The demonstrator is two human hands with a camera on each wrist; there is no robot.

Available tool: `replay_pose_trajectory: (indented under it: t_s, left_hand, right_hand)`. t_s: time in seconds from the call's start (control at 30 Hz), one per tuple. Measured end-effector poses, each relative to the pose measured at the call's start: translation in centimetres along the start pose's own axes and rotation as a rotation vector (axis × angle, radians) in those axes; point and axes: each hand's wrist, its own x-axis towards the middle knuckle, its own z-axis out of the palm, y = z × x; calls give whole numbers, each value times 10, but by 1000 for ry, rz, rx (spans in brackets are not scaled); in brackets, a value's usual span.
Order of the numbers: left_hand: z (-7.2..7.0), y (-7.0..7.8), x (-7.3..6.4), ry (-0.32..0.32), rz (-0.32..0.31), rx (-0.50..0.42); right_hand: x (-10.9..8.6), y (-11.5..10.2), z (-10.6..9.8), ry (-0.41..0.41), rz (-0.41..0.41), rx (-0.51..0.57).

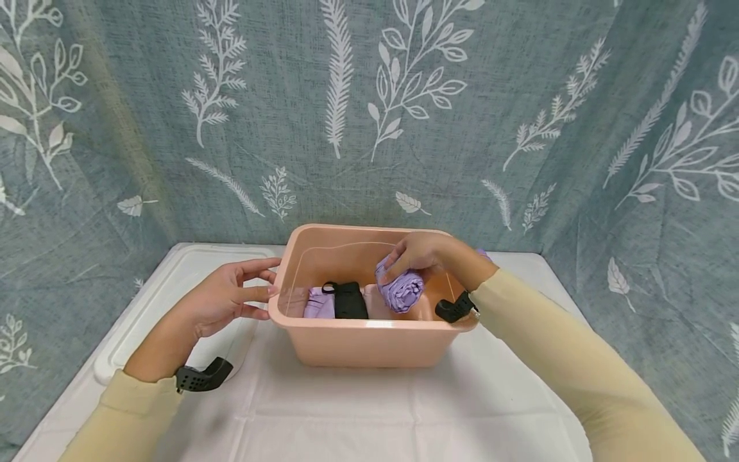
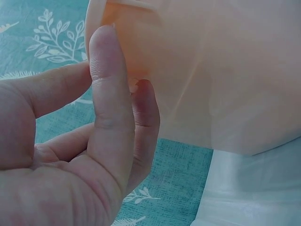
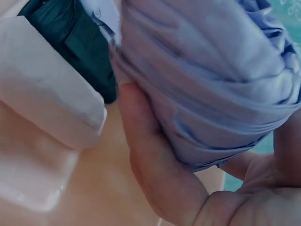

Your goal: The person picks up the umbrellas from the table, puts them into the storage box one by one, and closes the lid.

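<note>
- Squinting, I can't identify the lilac scrap (image 1: pixel 484 255) mostly hidden behind the right forearm (image 1: pixel 469 266).
- One white lid (image 1: pixel 190 269) lies left of the peach tub (image 1: pixel 369 346).
- Inside lie three: lilac bundle (image 1: pixel 319 305), black bundle (image 1: pixel 350 301), pale pink bundle (image 1: pixel 376 304).
- Right hand (image 1: pixel 424 251) pinches one lilac roll (image 1: pixel 403 293) in the tub; left hand (image 1: pixel 233 292) pinches its rim.

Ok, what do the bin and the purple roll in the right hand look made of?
Bin: probably molded plastic, smooth and slightly glossy; its front rim catches a bright highlight. Purple roll: likely thin fabric with a soft sheen, judging by its fine creases and layered folds; I can't tell the exact fibre.
</note>
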Motion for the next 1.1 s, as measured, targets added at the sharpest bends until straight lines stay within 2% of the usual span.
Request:
replay_pose_trajectory:
  t_s: [0.2, 0.3, 0.43, 0.77, 1.1]
  left_hand:
    - [-1, 0, 1, 8, 5, 9]
    - [-1, -1, 1, 5, 7, 2]
    - [-1, -1, 2, 2, 2, -3]
    - [0, -1, 2, 3, 10, -2]
    - [0, -2, 1, 12, 0, -14]
  right_hand:
    - [11, -5, 5, -43, 27, -30]
    - [15, -5, 6, -89, 43, -54]
    - [19, -3, 7, -141, 60, -81]
    - [27, 3, 8, -211, 85, -103]
    - [36, 12, 19, -223, 100, -165]
